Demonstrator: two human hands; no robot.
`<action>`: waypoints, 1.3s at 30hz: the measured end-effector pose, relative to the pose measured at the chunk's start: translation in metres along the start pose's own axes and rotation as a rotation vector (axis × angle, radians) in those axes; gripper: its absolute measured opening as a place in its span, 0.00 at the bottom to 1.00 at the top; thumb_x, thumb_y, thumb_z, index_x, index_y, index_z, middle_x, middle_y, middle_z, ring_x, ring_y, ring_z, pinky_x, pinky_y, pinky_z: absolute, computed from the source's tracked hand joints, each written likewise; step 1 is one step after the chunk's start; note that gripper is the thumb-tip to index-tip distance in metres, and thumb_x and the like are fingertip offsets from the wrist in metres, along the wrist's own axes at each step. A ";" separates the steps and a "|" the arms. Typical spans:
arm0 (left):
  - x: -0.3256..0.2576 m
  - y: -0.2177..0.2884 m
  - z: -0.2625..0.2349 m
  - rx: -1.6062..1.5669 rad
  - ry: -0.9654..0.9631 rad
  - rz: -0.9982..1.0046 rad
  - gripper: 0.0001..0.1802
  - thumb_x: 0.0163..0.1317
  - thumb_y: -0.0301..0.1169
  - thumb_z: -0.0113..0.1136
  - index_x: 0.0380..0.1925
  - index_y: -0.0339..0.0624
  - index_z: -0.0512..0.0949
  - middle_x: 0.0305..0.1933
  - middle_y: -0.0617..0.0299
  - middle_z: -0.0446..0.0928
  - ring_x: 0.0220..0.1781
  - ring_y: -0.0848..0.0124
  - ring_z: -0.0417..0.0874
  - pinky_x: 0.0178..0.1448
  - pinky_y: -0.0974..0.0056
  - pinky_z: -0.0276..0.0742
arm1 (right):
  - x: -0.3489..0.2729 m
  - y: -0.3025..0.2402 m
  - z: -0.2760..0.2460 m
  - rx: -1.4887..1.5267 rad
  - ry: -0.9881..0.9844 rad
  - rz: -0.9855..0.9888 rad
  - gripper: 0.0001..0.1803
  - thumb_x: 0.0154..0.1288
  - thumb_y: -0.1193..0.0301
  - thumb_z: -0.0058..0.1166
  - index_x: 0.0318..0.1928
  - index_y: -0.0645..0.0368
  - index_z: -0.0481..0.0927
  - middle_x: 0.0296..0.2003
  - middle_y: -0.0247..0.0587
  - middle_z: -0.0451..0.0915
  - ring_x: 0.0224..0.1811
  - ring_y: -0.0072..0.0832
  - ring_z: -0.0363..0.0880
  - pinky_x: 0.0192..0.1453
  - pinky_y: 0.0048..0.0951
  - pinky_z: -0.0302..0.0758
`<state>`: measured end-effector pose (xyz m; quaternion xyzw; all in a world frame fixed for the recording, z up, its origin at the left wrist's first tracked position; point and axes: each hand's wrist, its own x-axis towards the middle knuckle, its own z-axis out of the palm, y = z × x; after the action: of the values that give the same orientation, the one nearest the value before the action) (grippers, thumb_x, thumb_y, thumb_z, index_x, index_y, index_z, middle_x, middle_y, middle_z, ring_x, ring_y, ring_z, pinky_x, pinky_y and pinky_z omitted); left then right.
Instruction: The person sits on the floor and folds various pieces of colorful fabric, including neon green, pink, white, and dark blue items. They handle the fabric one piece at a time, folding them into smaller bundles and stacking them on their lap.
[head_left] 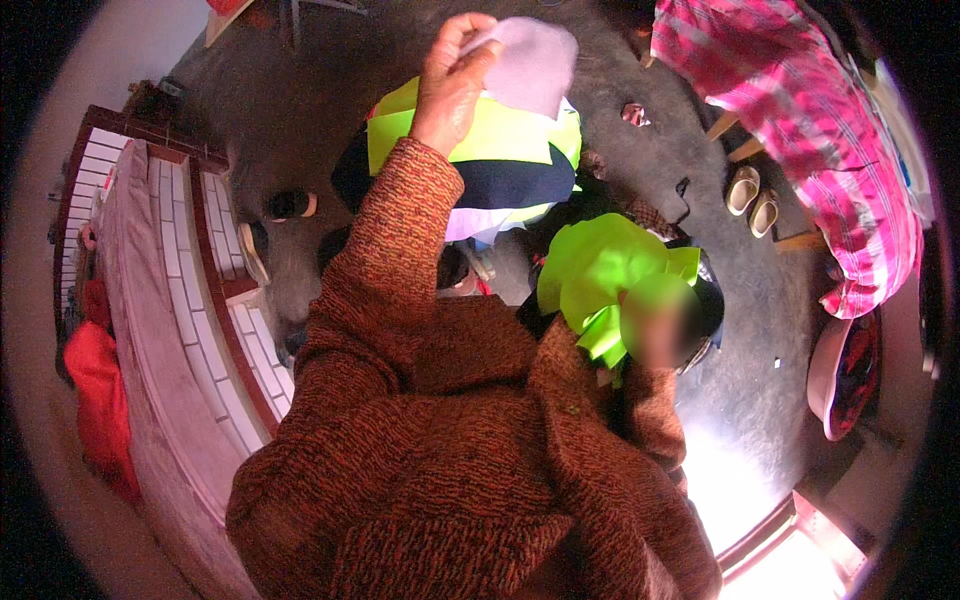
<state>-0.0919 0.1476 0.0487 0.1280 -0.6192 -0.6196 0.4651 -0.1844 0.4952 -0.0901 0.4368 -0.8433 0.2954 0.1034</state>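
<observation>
My left hand (455, 85) is raised at the far side, its thumb and fingers pinching the edge of a pale lilac cloth piece (535, 65). Beneath that hand lies a pile of cloth, with a fluorescent yellow cloth (510, 140) on top of a dark navy cloth (490, 185). More pale lilac fabric shows at the pile's near edge. My right hand (658, 335) is at the bright green cloth (585, 265), to the right of my lap. A blurred patch covers its fingers, so its grip cannot be made out.
To the left stands a white-tiled ledge (190, 290) with brown edges, and a red cloth (100, 400) beyond it. A pink plaid cloth (780, 120) drapes over wooden legs at right. Pale shoes (752, 200) sit near it, with a pink basin (828, 370) closer in.
</observation>
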 end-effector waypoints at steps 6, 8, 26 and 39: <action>0.001 -0.096 -0.071 0.549 0.042 -0.222 0.30 0.50 0.16 0.55 0.56 0.40 0.62 0.52 0.54 0.72 0.53 0.67 0.73 0.55 0.67 0.68 | 0.006 -0.014 -0.007 0.138 0.008 0.028 0.17 0.47 0.65 0.64 0.37 0.59 0.76 0.33 0.42 0.76 0.34 0.36 0.75 0.37 0.33 0.73; 0.002 -0.086 -0.059 0.598 0.078 -0.149 0.28 0.49 0.17 0.57 0.53 0.37 0.65 0.50 0.54 0.74 0.51 0.66 0.74 0.55 0.67 0.69 | 0.004 -0.005 -0.001 0.080 0.052 -0.040 0.16 0.47 0.66 0.65 0.35 0.59 0.76 0.32 0.41 0.76 0.33 0.36 0.75 0.35 0.33 0.72; -0.054 -0.040 -0.017 1.249 -0.087 0.516 0.15 0.49 0.26 0.59 0.40 0.43 0.75 0.47 0.56 0.75 0.51 0.56 0.74 0.56 0.54 0.65 | -0.007 0.015 0.021 -0.017 0.002 -0.118 0.16 0.47 0.67 0.66 0.30 0.61 0.72 0.25 0.40 0.72 0.25 0.35 0.69 0.29 0.34 0.67; -0.171 -0.135 0.057 0.589 -0.470 -0.287 0.27 0.52 0.40 0.61 0.47 0.34 0.68 0.48 0.44 0.70 0.54 0.53 0.70 0.59 0.58 0.64 | 0.001 0.002 0.008 0.117 0.000 0.011 0.17 0.46 0.67 0.66 0.33 0.61 0.74 0.27 0.40 0.73 0.28 0.35 0.71 0.32 0.33 0.68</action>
<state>-0.0989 0.2833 -0.1311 0.1958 -0.8356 -0.4867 0.1629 -0.1854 0.4910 -0.0967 0.4373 -0.8271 0.3447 0.0759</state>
